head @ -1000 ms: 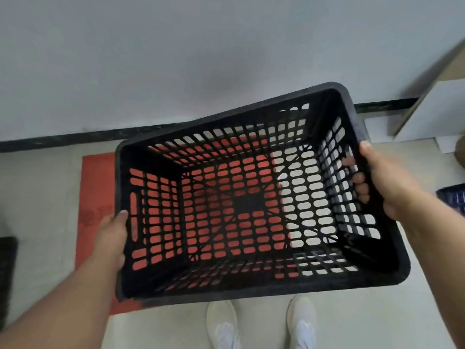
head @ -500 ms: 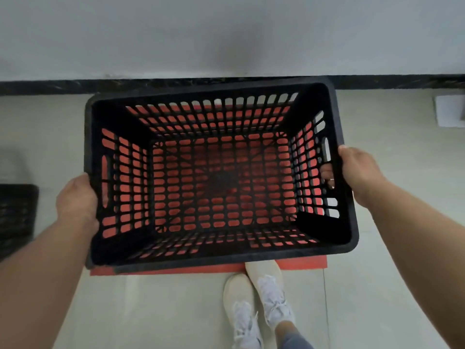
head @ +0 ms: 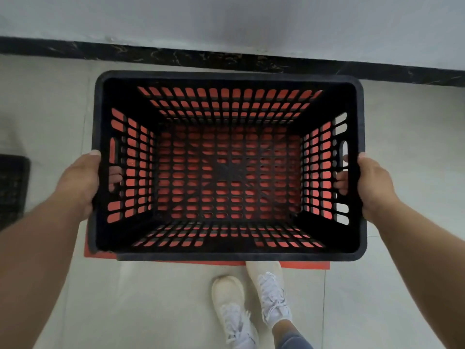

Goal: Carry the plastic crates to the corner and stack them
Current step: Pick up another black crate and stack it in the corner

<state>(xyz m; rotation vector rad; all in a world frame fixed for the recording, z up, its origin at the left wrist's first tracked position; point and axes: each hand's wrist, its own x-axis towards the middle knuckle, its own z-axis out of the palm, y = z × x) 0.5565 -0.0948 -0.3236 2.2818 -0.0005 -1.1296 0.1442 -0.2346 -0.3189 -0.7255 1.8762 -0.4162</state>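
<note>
Pale tiled floor (head: 163, 311), with thin grout lines, meeting a light wall at a dark marbled skirting strip (head: 226, 57) along its far edge. A flat red mat (head: 305, 265) lies on the tiles near the wall, its near edge and near left corner exposed. Two white lace-up shoes (head: 251, 306) stand on the tiles at the mat's near edge, the toe of one reaching it. At the left edge sits a dark perforated crate (head: 12, 187), partly out of view.
</note>
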